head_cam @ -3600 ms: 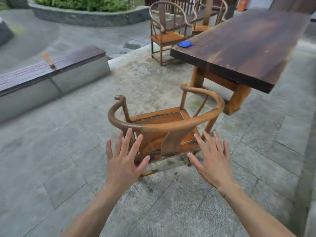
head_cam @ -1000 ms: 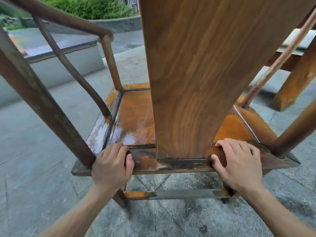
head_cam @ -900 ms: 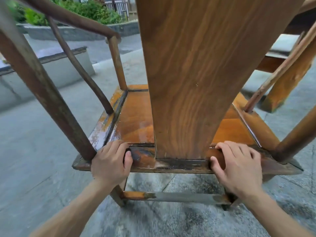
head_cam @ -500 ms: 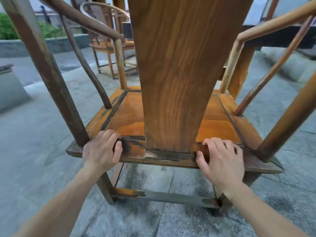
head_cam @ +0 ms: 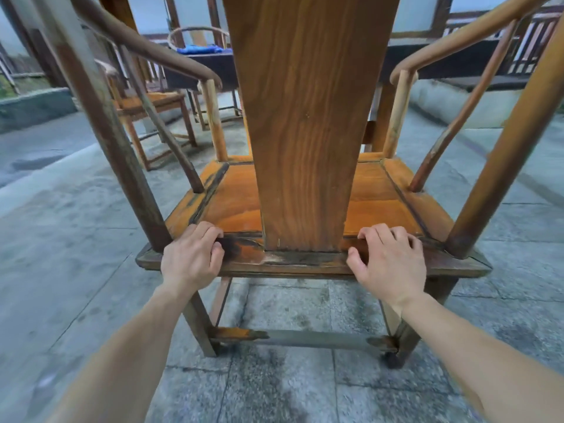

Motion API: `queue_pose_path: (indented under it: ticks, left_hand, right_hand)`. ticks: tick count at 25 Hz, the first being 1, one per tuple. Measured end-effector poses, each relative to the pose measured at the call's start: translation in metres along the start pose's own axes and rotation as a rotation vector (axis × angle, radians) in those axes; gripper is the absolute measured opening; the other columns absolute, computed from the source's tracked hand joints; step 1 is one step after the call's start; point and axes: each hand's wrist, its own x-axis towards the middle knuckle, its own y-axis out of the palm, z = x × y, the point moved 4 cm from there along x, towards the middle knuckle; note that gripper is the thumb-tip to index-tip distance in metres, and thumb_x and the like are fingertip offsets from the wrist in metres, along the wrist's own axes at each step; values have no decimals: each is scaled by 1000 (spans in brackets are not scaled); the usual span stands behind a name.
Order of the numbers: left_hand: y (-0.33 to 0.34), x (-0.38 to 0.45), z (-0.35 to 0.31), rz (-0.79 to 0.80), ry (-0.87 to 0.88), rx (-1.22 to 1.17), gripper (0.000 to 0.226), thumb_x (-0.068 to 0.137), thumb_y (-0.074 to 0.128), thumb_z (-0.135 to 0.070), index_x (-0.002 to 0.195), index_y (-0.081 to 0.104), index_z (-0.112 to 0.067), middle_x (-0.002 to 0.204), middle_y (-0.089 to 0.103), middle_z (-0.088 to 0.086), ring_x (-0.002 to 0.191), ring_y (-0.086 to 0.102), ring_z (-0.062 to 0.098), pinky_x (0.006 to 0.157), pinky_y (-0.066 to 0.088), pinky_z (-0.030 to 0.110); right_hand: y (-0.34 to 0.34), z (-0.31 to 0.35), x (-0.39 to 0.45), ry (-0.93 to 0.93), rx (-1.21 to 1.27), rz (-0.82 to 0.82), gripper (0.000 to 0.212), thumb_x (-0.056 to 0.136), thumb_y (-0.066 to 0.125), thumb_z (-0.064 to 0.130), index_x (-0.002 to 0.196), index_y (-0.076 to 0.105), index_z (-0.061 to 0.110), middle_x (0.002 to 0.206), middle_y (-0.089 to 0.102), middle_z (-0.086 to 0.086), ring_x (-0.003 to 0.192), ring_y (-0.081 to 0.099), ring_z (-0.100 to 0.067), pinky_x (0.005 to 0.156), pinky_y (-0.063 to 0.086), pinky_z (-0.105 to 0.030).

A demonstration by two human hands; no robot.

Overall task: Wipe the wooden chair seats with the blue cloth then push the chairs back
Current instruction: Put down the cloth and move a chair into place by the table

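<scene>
Both arms reach forward, left hand and right hand with fingers curled, palms down.

Both of the person's forearms are bare all the way to the bottom edge of the view, with no sleeve showing on either. The left hand wears no glove, and no ring shows on its fingers. The right hand is likewise ungloved, its fingers plain. Neither wrist carries a watch, band or bracelet. The fingernails that show are short and unpainted.
</scene>
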Motion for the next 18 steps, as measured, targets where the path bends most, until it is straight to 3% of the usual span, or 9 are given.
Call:
queue_pose_path:
  ticks: [9,13,18]
  left_hand:
    - [8,10,8,16,19,-43,37,89,32,-29,98,64,-12,101,65,2,89,61,28,50,42,32]
    - [10,11,5,44,-7,-22,35,89,32,-30,96,62,-13,98,63,2,88,59,27,54,39,32]
    - [11,12,0,76,-64,-11,36,89,31,-33,96,59,-12,98,61,3,89,55,28,63,46,37]
  right_hand:
    - [0,11,6,67,6,74,52,85,26,58,112,59,28,108,60,10,107,51,-19,84,49,-36]
    - [0,9,5,60,0,82,54,85,23,59,112,60,29,106,60,10,106,52,-18,80,49,-34]
    - [1,9,7,60,34,82,53,86,25,59,113,60,29,108,61,12,106,52,-16,80,48,-33]
